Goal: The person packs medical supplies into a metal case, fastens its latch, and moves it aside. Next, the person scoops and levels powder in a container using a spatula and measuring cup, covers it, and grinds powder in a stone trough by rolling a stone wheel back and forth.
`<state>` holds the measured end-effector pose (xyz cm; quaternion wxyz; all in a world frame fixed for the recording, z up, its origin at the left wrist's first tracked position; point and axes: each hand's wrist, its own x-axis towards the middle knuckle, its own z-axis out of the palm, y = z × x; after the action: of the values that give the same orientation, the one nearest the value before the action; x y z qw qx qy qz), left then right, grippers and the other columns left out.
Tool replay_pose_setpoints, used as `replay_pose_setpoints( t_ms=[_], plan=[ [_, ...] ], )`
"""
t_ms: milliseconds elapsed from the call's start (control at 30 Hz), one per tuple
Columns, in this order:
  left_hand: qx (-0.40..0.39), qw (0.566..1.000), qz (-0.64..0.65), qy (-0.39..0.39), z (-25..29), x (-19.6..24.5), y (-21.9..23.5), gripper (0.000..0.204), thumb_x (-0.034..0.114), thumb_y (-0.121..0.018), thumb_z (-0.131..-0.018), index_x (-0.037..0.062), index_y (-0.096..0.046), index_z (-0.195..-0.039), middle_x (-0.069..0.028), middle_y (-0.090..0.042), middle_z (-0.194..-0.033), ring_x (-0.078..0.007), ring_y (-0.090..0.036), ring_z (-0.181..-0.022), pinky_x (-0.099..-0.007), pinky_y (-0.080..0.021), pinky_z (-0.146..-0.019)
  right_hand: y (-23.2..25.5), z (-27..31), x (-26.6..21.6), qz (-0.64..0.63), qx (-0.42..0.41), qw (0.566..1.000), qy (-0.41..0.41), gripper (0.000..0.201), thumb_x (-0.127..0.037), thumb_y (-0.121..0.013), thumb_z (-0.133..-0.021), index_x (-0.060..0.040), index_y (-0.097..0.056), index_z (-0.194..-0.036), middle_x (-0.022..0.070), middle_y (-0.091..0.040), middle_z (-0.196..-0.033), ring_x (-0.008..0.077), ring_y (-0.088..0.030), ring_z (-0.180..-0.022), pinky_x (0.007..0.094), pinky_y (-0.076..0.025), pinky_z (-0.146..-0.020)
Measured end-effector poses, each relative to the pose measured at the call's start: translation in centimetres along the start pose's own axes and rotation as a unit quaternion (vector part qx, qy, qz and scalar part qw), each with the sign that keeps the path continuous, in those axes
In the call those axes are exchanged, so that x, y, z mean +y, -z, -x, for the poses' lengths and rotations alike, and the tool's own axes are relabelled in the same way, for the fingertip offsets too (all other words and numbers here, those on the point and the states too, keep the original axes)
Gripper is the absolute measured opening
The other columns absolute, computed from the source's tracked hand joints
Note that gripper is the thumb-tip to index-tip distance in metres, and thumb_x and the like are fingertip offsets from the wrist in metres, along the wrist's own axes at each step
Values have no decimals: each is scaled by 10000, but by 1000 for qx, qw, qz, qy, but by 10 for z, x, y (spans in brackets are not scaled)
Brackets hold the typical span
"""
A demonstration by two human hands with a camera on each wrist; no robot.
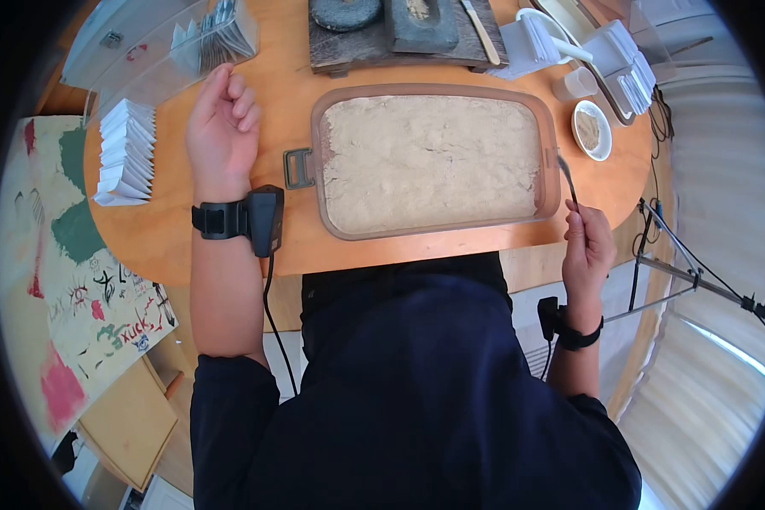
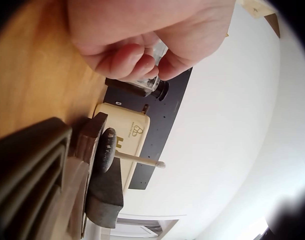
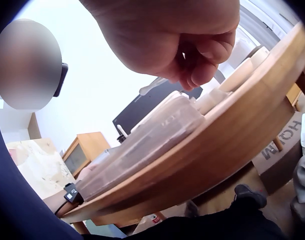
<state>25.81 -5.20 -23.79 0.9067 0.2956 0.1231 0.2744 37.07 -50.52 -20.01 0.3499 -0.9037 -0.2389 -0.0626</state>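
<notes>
A wide, translucent plastic box (image 1: 550,140) sits at the front of the wooden table, filled with beige powder (image 1: 433,166) whose surface is uneven and slightly cracked. To its right, my right hand (image 1: 588,246) pinches a thin metal utensil (image 1: 569,182) by its lower end. The utensil's other end points toward the box's right side; its light tip (image 3: 152,86) shows beyond the fingers in the right wrist view. My left hand (image 1: 223,127) is left of the box, palm up, with loosely curled fingers and nothing in them. A metal clasp (image 1: 297,168) stands out from the box's left side.
A white bowl (image 1: 603,153) of powder and a clear cup (image 1: 576,83) stand right of the box. Behind it, a dark wooden board (image 1: 357,61) carries stone pieces and a knife. Folded white papers (image 1: 126,153) stand at the left, near a clear container (image 1: 136,81).
</notes>
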Motion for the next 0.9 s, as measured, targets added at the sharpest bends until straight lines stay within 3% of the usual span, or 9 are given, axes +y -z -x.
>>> replay_pose_setpoints(
  t_ms=[133,233,333,400,467,500,600,900],
  plan=[
    [14,1000,-11,-4,1,-2,-2,137,109,-529,-1004,13,-579,-1088,-18,-471,-791,-107,-407,-635,-233,-326,-513,2,-12,-33,-41,-46,998,15,189,-26,-606,-950,4,-683,-1120,47,-618,-738,110,-569,-625,245,-465,-587],
    [16,1000,-22,-9,2,-2,-4,133,112,-539,-1000,19,-583,-1084,-15,-474,-790,-102,-408,-635,-230,-327,-514,-14,-22,-64,-130,-71,988,-48,159,13,-612,-927,8,-670,-1075,48,-662,-746,79,-620,-664,222,-488,-585],
    [18,999,-30,-11,2,-2,-4,133,120,-549,-997,26,-586,-1084,-11,-476,-793,-96,-408,-636,-225,-328,-515,-26,-35,-74,-133,-118,984,-11,117,4,-615,-930,6,-666,-1035,53,-664,-746,85,-627,-668,223,-489,-589],
    [28,999,-34,-11,4,-4,-6,134,124,-554,-995,30,-587,-1085,-9,-477,-796,-93,-408,-636,-221,-328,-514,-36,-43,-88,-131,-126,983,-11,85,-7,-632,-917,0,-676,-989,66,-659,-736,101,-624,-646,236,-489,-588],
    [25,999,-40,-12,4,-5,-9,139,131,-558,-994,34,-585,-1089,-4,-475,-805,-89,-407,-638,-218,-326,-514,-46,-50,-101,-98,-143,984,47,51,-16,-644,-901,1,-685,-926,84,-648,-725,131,-624,-626,258,-487,-585],
    [28,999,-37,-14,4,-5,-10,139,131,-558,-994,34,-585,-1089,-4,-475,-805,-89,-407,-638,-218,-326,-514,-53,-53,-108,-99,-134,984,62,45,-36,-658,-879,-6,-692,-881,105,-660,-739,188,-640,-623,288,-492,-584],
    [27,999,-36,-14,5,-6,-10,140,134,-556,-995,38,-580,-1095,-2,-471,-813,-87,-406,-642,-216,-325,-516,-66,-62,-120,-37,-150,983,100,51,-48,-664,-862,-16,-700,-878,122,-682,-763,236,-657,-635,309,-501,-580],
    [22,1000,-20,2,3,-9,-9,125,135,-557,-995,45,-574,-1081,-3,-471,-809,-89,-409,-641,-215,-323,-506,-81,-66,-129,-40,-173,981,76,58,-47,-656,-838,-19,-704,-853,140,-667,-720,265,-655,-617,331,-503,-569]
  ],
)
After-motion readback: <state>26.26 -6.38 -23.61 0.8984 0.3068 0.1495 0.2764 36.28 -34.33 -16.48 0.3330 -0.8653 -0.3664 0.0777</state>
